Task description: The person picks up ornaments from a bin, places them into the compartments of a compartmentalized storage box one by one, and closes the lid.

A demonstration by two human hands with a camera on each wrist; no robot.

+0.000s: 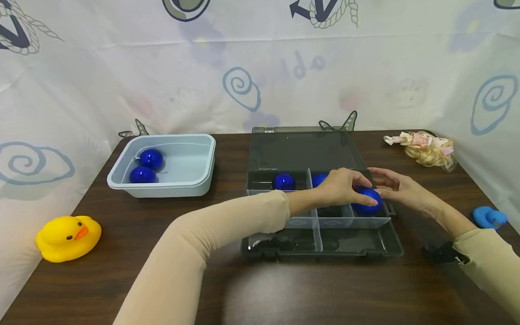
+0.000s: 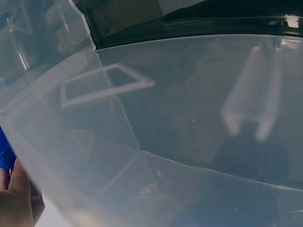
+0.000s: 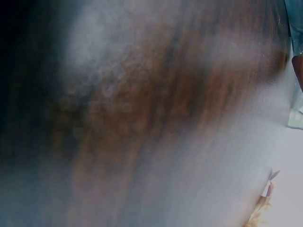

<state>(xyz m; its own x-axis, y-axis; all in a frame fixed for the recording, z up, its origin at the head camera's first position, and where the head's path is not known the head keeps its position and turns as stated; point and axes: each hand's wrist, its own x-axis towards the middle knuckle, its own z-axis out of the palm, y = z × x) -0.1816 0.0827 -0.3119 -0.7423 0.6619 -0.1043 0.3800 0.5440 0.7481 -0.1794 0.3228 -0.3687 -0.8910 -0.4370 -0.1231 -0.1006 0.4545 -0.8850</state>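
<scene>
My left hand [image 1: 344, 186] pinches a glittery blue bauble [image 1: 369, 205] between thumb and fingers, at the right end of a divided plastic box [image 1: 353, 223]. From the right, my right hand [image 1: 400, 188] holds the same bauble at its upper edge; its fingertips are partly hidden. In the left wrist view, part of the blue bauble [image 2: 5, 150] and some fingers [image 2: 18, 187] show at the left edge. Two more blue baubles, one shiny [image 1: 283, 182] and one partly covered by my left hand [image 1: 319, 179], sit in the box's back compartments.
A pale blue tub [image 1: 191, 158] at left holds two shiny blue baubles [image 1: 151, 159]. A yellow rubber duck [image 1: 67, 239] stands at front left. A doll [image 1: 422, 143] lies back right, near a small blue duck [image 1: 489, 217]. The box's dark lid [image 1: 300, 151] is raised behind.
</scene>
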